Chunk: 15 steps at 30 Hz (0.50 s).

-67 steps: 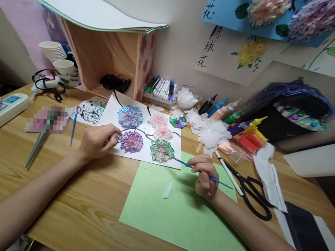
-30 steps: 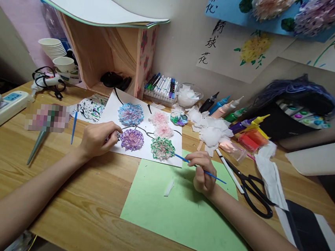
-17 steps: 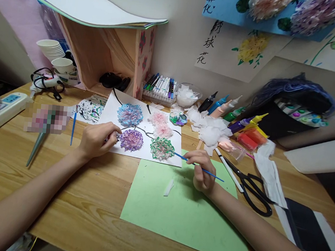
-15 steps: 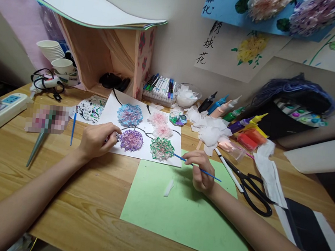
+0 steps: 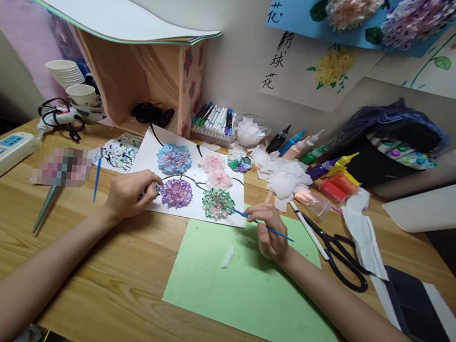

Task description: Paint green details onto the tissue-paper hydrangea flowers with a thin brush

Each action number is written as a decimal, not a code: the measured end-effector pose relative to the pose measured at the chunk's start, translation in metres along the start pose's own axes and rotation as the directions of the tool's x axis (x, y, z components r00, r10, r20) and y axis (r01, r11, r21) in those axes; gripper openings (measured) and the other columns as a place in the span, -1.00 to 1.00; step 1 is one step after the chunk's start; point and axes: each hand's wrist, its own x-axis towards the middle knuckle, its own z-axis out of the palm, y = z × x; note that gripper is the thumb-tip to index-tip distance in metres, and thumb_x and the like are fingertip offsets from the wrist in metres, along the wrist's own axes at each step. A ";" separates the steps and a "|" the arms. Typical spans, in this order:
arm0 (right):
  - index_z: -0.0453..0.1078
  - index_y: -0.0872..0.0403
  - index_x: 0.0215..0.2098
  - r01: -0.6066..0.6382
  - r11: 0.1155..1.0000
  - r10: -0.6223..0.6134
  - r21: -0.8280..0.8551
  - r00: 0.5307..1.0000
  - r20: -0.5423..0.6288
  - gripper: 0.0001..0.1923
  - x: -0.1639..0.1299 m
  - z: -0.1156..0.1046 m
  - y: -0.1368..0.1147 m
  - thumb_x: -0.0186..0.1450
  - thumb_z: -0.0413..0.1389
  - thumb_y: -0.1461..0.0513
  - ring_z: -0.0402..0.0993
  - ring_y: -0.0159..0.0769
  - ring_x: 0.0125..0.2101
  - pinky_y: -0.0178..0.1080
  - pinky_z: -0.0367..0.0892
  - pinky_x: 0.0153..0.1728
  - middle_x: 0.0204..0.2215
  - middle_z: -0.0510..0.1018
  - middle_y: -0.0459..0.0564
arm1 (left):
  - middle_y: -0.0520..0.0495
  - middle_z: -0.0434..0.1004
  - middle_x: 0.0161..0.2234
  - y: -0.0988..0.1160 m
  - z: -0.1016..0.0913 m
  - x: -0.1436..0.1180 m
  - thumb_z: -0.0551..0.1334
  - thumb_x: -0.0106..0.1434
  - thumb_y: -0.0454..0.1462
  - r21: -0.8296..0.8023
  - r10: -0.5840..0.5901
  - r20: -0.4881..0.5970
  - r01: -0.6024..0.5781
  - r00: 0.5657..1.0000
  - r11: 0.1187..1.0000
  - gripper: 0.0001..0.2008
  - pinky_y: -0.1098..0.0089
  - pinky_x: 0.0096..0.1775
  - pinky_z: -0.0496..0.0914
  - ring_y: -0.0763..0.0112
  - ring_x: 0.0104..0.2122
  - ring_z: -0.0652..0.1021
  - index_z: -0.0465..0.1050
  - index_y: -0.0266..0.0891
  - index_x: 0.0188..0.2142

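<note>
Right hand [image 5: 269, 234] is pinching a thin blue brush [image 5: 265, 225], tip touching the right edge of the green-and-pink flower [image 5: 218, 203] on the white sheet [image 5: 195, 177]. Left hand [image 5: 129, 194] is closed, fingers curled, pressing down on the sheet's left edge, just beside the purple flower [image 5: 176, 193]; can't tell if it's also holding something small.

Progress, judging by the sheet: five puffy flowers are sitting in place, blue [image 5: 174, 159], two pink [image 5: 215, 170], purple, and the green one, with black stems drawn in. The green one looks to be getting its colour right now, so this reads as late-stage work.

Possibly left: leaves. The green paper [image 5: 249, 286] on the tabletop [image 5: 82, 264] is lying uncut in front, scissors [image 5: 339, 251] idle to the right, white tissue scraps [image 5: 282, 176] and paint tubes [image 5: 313, 158] lying near the wall.
</note>
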 end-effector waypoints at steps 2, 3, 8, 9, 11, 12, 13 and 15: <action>0.30 0.01 -0.26 -0.001 1.000 0.001 0.008 1.000 -0.004 -0.79 0.000 0.000 0.000 0.30 -0.15 0.32 0.42 -0.23 -0.33 -0.13 0.29 -0.29 -0.36 0.52 0.00 | 0.03 0.45 -0.56 0.000 0.000 -0.001 0.04 0.23 -0.41 0.000 -0.002 0.002 0.002 1.000 1.000 -0.79 0.43 -0.51 0.22 0.48 -0.62 0.40 0.44 -0.27 -0.37; 0.30 0.01 -0.26 0.001 1.000 -0.001 0.012 1.000 -0.008 -0.79 0.000 0.000 0.000 0.30 -0.14 0.32 0.42 -0.23 -0.33 -0.13 0.29 -0.29 -0.36 0.52 0.00 | 0.03 0.45 -0.55 0.000 0.000 -0.001 0.04 0.23 -0.41 0.000 -0.005 0.002 0.005 1.000 1.000 -0.79 0.44 -0.51 0.22 0.48 -0.62 0.40 0.44 -0.27 -0.37; 0.30 0.00 -0.26 0.026 1.000 -0.026 0.005 1.000 -0.017 -0.79 0.001 0.000 0.000 0.30 -0.15 0.31 0.40 -0.22 -0.36 -0.13 0.27 -0.33 -0.38 0.51 0.00 | 0.03 0.46 -0.56 -0.001 0.000 -0.001 0.03 0.24 -0.39 0.001 -0.017 0.013 0.017 1.000 1.000 -0.79 0.44 -0.50 0.23 0.48 -0.62 0.41 0.44 -0.25 -0.37; 0.29 0.00 -0.26 0.034 0.999 -0.034 0.002 0.999 -0.015 -0.79 0.001 -0.001 -0.001 0.30 -0.15 0.31 0.40 -0.21 -0.37 -0.13 0.27 -0.34 -0.39 0.51 0.00 | 0.03 0.46 -0.56 0.000 0.000 -0.001 0.02 0.24 -0.39 0.001 -0.021 0.017 0.021 1.000 1.000 -0.78 0.44 -0.50 0.23 0.48 -0.61 0.41 0.44 -0.25 -0.37; 0.29 -0.01 -0.27 0.035 0.999 -0.035 -0.008 0.999 -0.006 -0.79 0.000 -0.001 -0.001 0.31 -0.15 0.31 0.40 -0.21 -0.38 -0.13 0.27 -0.35 -0.40 0.51 -0.01 | 0.03 0.46 -0.55 0.000 0.000 -0.001 0.02 0.24 -0.38 0.002 -0.030 0.024 0.030 0.999 1.000 -0.78 0.44 -0.50 0.24 0.48 -0.61 0.41 0.44 -0.25 -0.38; 0.30 -0.01 -0.27 0.033 0.999 -0.033 -0.011 0.999 -0.012 -0.79 -0.001 -0.002 -0.001 0.31 -0.15 0.30 0.41 -0.21 -0.39 -0.12 0.27 -0.35 -0.40 0.52 -0.01 | 0.03 0.46 -0.56 0.000 -0.001 0.000 0.02 0.25 -0.37 0.003 -0.033 0.027 0.033 0.999 0.999 -0.77 0.44 -0.50 0.24 0.48 -0.61 0.41 0.44 -0.24 -0.38; 0.30 -0.01 -0.27 0.033 0.999 -0.033 -0.015 0.999 -0.030 -0.79 -0.001 -0.002 0.000 0.31 -0.16 0.29 0.41 -0.21 -0.39 -0.12 0.27 -0.35 -0.40 0.52 -0.01 | 0.04 0.46 -0.56 0.000 -0.001 0.000 0.01 0.25 -0.37 0.003 -0.034 0.027 0.034 0.999 0.999 -0.77 0.44 -0.50 0.24 0.48 -0.61 0.41 0.44 -0.24 -0.38; 0.30 -0.02 -0.24 0.045 0.998 -0.049 -0.035 0.994 -0.093 -0.79 0.000 -0.003 0.003 0.32 -0.16 0.28 0.43 -0.20 -0.38 -0.10 0.26 -0.33 -0.38 0.53 -0.01 | 0.04 0.43 -0.57 0.000 -0.001 0.000 0.02 0.25 -0.38 0.003 -0.028 0.021 0.028 0.999 1.000 -0.77 0.44 -0.51 0.23 0.48 -0.62 0.41 0.44 -0.25 -0.37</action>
